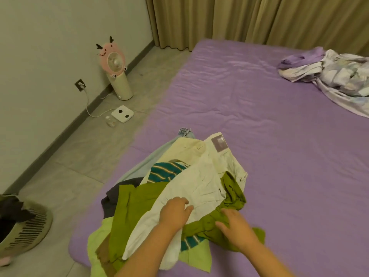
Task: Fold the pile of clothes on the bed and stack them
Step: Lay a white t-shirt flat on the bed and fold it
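- Left hand (175, 211): resting on the white trousers (197, 186), fingers bent into the cloth; whether it pinches or only presses, cannot tell.
- Right hand (234, 224): fingers curled, grasping the olive-green garment (209, 224).
- White trousers: long axis runs from near-left to far-right, label end pointing away.
- Pile of clothes (159, 174): unfolded, on the purple bed (259, 126), near its left edge.
- Crumpled bedding (335, 74): far right.
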`<state>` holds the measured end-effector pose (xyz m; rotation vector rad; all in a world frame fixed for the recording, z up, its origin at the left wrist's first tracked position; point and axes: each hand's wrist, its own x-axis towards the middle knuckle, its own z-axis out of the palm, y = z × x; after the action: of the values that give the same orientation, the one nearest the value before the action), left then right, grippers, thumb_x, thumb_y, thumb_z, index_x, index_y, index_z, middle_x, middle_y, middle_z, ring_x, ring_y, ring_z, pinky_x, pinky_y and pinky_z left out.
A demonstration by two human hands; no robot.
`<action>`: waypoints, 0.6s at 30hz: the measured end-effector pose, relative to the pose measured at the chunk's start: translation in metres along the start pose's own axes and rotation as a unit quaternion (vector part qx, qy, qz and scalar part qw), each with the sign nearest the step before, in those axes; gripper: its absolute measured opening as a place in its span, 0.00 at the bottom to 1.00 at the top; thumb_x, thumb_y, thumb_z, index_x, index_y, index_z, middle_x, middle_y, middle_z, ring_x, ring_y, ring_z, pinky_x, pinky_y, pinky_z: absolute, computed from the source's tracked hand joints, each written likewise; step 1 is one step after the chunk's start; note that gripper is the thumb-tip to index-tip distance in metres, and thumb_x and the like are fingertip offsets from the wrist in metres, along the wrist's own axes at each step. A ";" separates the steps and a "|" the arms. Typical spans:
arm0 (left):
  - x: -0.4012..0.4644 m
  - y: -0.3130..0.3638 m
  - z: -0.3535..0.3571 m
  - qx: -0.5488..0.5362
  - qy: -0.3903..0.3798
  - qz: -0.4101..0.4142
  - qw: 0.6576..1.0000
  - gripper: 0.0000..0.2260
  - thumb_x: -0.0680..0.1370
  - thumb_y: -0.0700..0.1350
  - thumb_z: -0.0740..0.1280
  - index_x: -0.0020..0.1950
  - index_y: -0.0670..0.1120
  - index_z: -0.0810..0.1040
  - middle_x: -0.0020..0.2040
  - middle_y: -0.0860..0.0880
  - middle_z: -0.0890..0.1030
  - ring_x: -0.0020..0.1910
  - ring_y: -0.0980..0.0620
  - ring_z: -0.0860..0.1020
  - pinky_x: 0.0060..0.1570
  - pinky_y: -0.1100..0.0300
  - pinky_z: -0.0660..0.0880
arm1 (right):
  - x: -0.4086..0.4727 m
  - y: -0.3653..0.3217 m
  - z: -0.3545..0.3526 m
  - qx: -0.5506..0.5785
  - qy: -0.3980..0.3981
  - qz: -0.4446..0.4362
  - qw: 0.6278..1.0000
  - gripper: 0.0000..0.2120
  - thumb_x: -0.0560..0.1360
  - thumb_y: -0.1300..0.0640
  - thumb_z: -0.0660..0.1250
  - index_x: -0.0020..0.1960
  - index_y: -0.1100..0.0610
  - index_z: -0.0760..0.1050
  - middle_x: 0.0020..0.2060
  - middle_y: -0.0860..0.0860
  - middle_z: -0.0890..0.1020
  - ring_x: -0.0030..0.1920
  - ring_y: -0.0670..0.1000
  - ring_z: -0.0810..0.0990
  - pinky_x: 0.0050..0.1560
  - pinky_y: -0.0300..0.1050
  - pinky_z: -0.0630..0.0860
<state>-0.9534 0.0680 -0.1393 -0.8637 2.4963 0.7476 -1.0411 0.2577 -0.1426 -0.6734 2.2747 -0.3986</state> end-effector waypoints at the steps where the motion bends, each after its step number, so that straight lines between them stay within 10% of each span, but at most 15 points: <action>1: 0.017 0.000 -0.002 0.006 0.005 0.008 1.000 0.20 0.81 0.57 0.57 0.69 0.50 0.72 0.67 0.49 0.74 0.64 0.51 0.72 0.61 0.57 0.70 | 0.006 0.000 0.002 0.002 -0.003 0.013 1.000 0.27 0.79 0.45 0.59 0.74 0.54 0.59 0.72 0.51 0.65 0.70 0.50 0.65 0.69 0.41 0.62; 12: 0.125 0.026 0.027 0.157 0.042 0.027 0.986 0.25 0.79 0.59 0.58 0.74 0.52 0.60 0.70 0.47 0.66 0.67 0.46 0.65 0.62 0.52 0.64 | 0.052 -0.005 0.005 0.043 0.020 0.062 0.997 0.25 0.80 0.46 0.59 0.74 0.54 0.61 0.71 0.51 0.67 0.70 0.51 0.66 0.68 0.42 0.63; 18: 0.144 0.026 0.019 0.084 0.081 0.020 0.993 0.13 0.81 0.52 0.58 0.61 0.50 0.78 0.58 0.50 0.77 0.58 0.49 0.74 0.56 0.54 0.69 | 0.059 -0.004 0.003 0.041 0.031 0.043 0.998 0.25 0.80 0.46 0.59 0.74 0.53 0.61 0.71 0.50 0.67 0.70 0.50 0.65 0.68 0.42 0.63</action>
<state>-1.0723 0.0321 -0.2193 -0.8472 2.6796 0.4879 -1.0734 0.2206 -0.1752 -0.5277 2.3227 -0.4733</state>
